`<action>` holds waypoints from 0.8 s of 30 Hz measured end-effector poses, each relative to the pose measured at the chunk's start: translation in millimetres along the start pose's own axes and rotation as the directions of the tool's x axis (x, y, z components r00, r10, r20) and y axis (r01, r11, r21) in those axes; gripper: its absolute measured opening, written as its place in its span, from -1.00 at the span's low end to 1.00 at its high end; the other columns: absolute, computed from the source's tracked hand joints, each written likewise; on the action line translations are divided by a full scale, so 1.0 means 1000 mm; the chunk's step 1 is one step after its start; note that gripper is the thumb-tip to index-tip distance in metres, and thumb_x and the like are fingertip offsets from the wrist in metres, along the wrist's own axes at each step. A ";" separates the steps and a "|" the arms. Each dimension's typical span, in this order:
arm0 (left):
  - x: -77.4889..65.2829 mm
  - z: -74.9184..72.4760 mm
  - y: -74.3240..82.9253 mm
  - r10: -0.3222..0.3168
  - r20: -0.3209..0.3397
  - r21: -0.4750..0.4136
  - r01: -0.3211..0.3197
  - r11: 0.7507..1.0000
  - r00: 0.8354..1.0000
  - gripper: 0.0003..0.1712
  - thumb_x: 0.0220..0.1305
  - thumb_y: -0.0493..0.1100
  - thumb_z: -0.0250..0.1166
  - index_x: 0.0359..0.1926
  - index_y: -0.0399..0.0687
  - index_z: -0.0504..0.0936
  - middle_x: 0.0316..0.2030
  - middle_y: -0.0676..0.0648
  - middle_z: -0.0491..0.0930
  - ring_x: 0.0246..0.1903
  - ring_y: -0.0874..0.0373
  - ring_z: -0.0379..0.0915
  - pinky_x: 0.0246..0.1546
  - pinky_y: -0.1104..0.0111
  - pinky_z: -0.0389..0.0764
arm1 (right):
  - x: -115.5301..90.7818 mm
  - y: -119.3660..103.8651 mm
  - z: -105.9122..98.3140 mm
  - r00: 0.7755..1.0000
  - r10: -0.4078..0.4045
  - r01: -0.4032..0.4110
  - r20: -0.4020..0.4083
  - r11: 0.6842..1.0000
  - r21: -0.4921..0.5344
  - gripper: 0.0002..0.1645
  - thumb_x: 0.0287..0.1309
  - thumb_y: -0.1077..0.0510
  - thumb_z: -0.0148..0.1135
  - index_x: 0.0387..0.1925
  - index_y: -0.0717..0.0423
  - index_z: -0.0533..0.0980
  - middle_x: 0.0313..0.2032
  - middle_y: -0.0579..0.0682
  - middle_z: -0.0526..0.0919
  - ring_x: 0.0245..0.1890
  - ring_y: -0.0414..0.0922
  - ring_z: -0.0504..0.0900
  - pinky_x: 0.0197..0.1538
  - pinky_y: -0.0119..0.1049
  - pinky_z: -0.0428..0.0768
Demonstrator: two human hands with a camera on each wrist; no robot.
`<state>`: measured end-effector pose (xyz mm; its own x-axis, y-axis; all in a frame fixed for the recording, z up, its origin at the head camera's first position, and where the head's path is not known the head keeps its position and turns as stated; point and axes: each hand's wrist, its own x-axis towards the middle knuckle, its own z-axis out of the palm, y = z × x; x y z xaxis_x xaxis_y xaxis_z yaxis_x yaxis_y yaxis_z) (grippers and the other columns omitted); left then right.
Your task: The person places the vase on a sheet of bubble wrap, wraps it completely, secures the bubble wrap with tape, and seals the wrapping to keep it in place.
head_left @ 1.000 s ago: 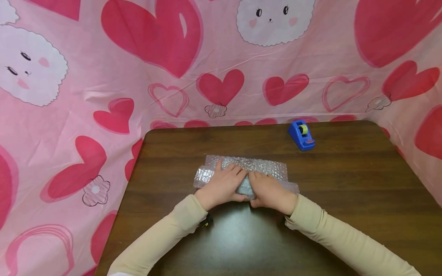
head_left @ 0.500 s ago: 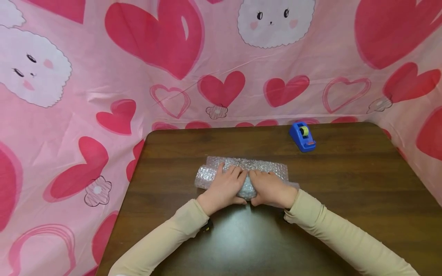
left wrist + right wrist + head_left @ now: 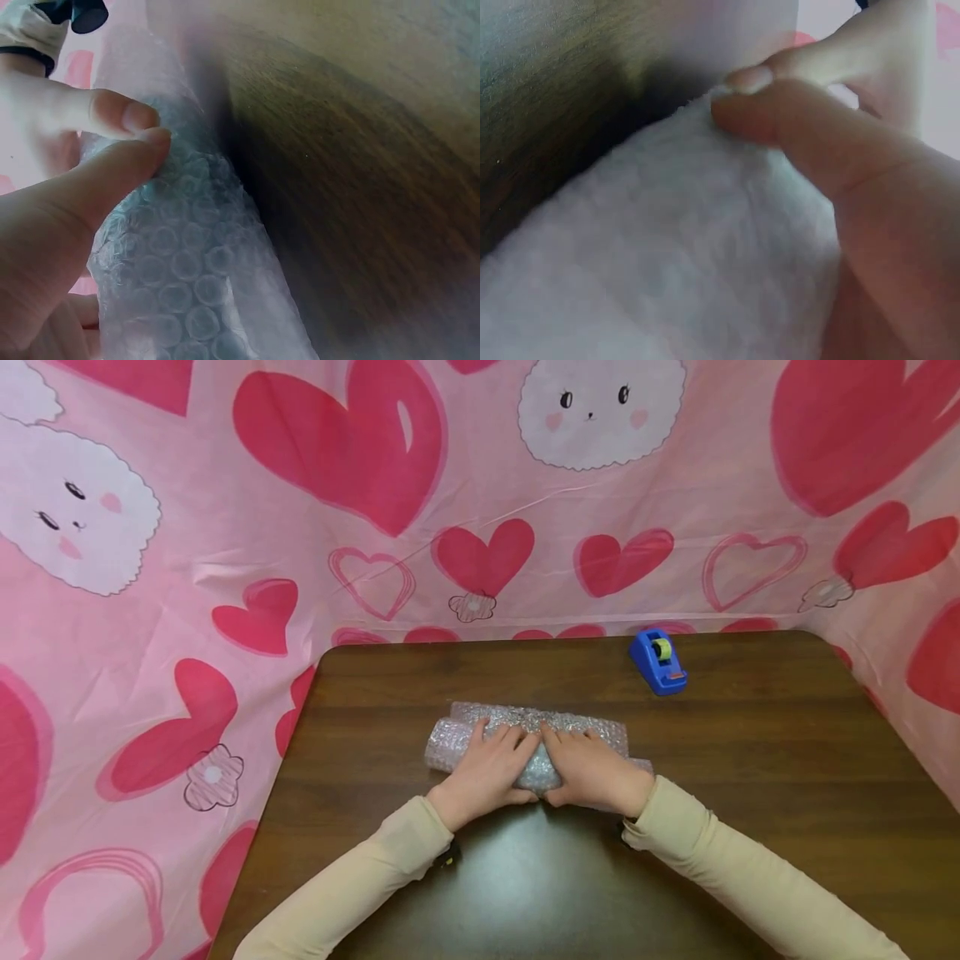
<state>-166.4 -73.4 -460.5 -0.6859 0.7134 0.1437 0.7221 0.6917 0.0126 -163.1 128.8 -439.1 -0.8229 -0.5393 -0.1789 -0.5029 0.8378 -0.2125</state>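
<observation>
As fingers (image 3: pixel 512 741) grip bubble wrap (image 3: pixel 540 772), forearms (image 3: pixel 354 881) angled inward

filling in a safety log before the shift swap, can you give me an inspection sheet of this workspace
surface: dark wood-look table, with a bright reflection at the near side
job's things: bubble wrap, rolled up crosswise, a flatter part on its far side; contents, if any, cannot be told
clutter: nothing seen beyond a blue tape dispenser, near the far edge and apart from the hands
grippers: left hand and right hand grip the roll either side of its middle
cables: nothing seen
surroundings: pink heart-print cloth behind and at both sides
</observation>
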 end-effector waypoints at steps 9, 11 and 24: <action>0.001 0.000 -0.001 -0.015 0.028 0.025 0.014 1.000 0.999 -0.04 0.18 0.41 0.43 0.42 0.00 0.42 0.26 -0.07 0.54 0.24 0.00 0.47 0.34 -0.35 0.25 | -0.018 -0.013 0.006 0.971 -0.068 0.008 -0.228 0.967 -0.254 0.18 -0.01 -0.29 0.60 0.40 0.40 0.35 0.15 0.30 0.62 0.08 0.22 0.65 0.16 0.22 0.57; 0.001 0.000 -0.001 -0.016 0.027 0.030 0.015 0.999 1.000 -0.04 0.19 0.41 0.43 0.42 -0.01 0.42 0.28 -0.07 0.53 0.27 -0.01 0.46 0.34 -0.36 0.24 | -0.022 -0.015 0.007 0.966 -0.068 -0.001 -0.249 0.964 -0.265 0.18 -0.01 -0.29 0.60 0.40 0.40 0.36 0.18 0.31 0.60 0.11 0.22 0.63 0.19 0.23 0.55; 0.003 0.002 -0.005 -0.019 -0.025 -0.021 0.019 1.000 0.999 -0.03 0.19 0.38 0.45 0.41 -0.11 0.46 0.26 -0.11 0.52 0.28 -0.03 0.43 0.35 -0.38 0.22 | -0.025 -0.019 0.031 0.887 -0.174 -0.007 -0.428 0.922 -0.388 0.28 -0.29 -0.26 0.73 0.31 0.46 0.39 0.14 0.33 0.58 0.13 0.22 0.59 0.16 0.18 0.57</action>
<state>-172.2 -75.1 -462.3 -0.6972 0.6968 0.1686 0.7107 0.7026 0.0356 -124.3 123.7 -460.3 -0.7558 -0.5876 0.2890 -0.5607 0.8087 0.1778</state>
